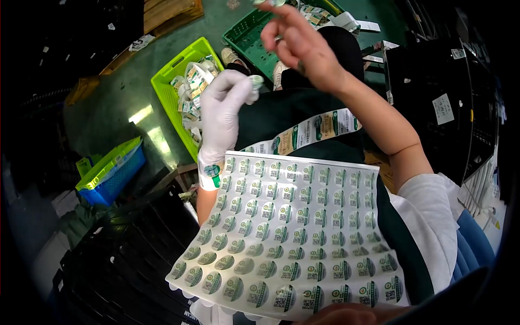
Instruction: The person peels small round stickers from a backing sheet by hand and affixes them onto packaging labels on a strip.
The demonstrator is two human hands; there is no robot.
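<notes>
Left hand: our left hand [221, 111], in a white glove, is nearly closed, thumb and fingers pinched on a round sticker [256, 82].
Right hand: our bare right hand [307, 47] is partly open, some fingers bent and others reaching out, with small stickers [278, 2] at the fingertips by the top edge; we cannot tell how firmly they are held.
Wrist: a green and white label [212, 174] is on our glove's cuff.
Sticker sheet: the big sheet [290, 216], with rows of round green and white stickers, spreads below our hands, its near part curving downward.
Label strip: a printed strip [317, 129] lies across our dark apron [260, 119], just beyond the sheet.
Baskets: a lime basket [162, 85] with label scraps stands left of our feet; a green crate [246, 38] is ahead, a blue basket [116, 176] farther left.
</notes>
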